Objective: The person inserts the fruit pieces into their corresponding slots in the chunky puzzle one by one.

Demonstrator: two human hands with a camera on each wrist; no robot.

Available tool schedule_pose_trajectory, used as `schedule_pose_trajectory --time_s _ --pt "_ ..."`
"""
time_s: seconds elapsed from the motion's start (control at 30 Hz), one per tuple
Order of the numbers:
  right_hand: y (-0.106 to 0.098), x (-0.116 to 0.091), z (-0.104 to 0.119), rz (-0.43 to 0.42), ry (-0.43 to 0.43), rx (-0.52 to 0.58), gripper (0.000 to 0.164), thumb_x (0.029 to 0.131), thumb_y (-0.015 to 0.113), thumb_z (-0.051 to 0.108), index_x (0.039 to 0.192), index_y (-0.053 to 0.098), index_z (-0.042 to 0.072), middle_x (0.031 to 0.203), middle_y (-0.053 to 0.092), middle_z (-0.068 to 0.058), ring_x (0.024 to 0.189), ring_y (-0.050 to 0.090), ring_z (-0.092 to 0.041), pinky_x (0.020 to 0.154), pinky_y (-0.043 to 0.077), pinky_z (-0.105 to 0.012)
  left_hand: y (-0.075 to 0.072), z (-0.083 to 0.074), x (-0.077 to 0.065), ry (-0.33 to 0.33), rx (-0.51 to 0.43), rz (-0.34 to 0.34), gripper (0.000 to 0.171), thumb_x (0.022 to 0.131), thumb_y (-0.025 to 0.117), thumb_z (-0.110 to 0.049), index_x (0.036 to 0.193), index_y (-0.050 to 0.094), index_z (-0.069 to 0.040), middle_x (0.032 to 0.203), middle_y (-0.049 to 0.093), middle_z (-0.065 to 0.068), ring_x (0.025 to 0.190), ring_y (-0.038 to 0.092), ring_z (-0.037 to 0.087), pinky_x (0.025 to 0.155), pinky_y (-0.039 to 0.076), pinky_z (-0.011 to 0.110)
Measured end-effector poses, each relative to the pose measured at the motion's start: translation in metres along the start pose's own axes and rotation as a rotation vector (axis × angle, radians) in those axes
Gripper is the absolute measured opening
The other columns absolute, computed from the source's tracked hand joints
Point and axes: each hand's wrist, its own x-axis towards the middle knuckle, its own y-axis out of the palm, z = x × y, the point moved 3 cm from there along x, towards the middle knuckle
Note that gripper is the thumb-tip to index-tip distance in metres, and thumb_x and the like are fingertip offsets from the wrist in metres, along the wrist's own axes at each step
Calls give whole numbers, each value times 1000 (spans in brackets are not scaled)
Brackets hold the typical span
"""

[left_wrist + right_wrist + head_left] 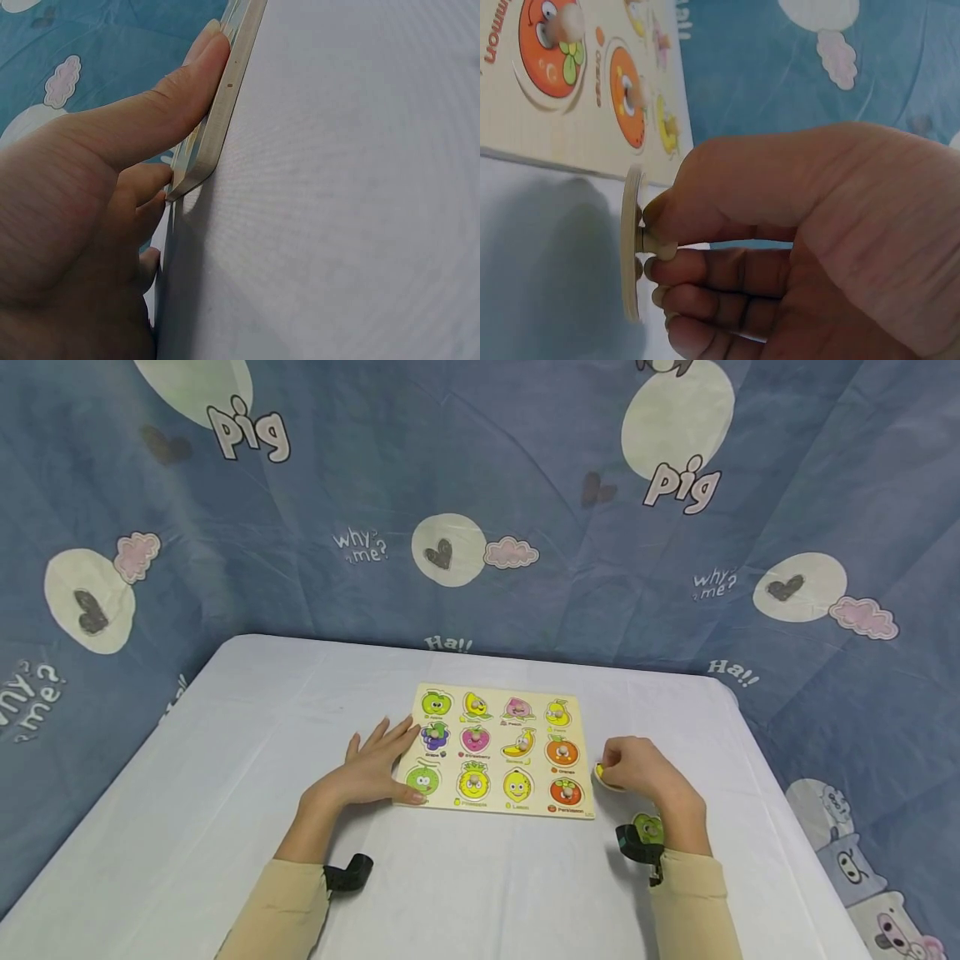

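A pale wooden fruit puzzle board (498, 695) lies flat on the table. My left hand (372, 767) rests at its left side, fingers extended along the edge and thumb (169, 97) pressing the near left corner. Just off the board's right side, my right hand (641, 766) pinches a wooden knob (660, 247) between thumb and index finger. The knob belongs to a thin rounded puzzle piece (630, 247), seen edge-on in the right wrist view, its printed face mostly hidden. Knobbed orange (562, 750) and persimmon (566, 792) pieces sit in the board's right column.
A green puzzle piece (648, 828) lies beside my right wrist, partly covered by the black wrist camera (637, 845). White cloth covers the table (465, 893). Behind the table hangs a blue printed curtain (480, 468).
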Motion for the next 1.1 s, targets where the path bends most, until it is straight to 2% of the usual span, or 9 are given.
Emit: schedule_pose_trajectory --time_s 0.57,1.1 --pt "10 4 17 24 -62 58 7 74 64 7 73 58 11 66 53 -1 61 46 -18 54 35 -29 -4 -6 -3 4 -3 3 125 59 85 -61 158 25 -13 169 13 7 155 -4 42 116 -13 72" --pt "20 7 30 30 -129 45 11 76 66 9 71 56 13 66 51 0 62 46 -17 55 35 -28 -6 -8 -3 0 3 5 126 58 87 -57 158 26 -12 168 14 9 155 -2 44 115 -12 73"
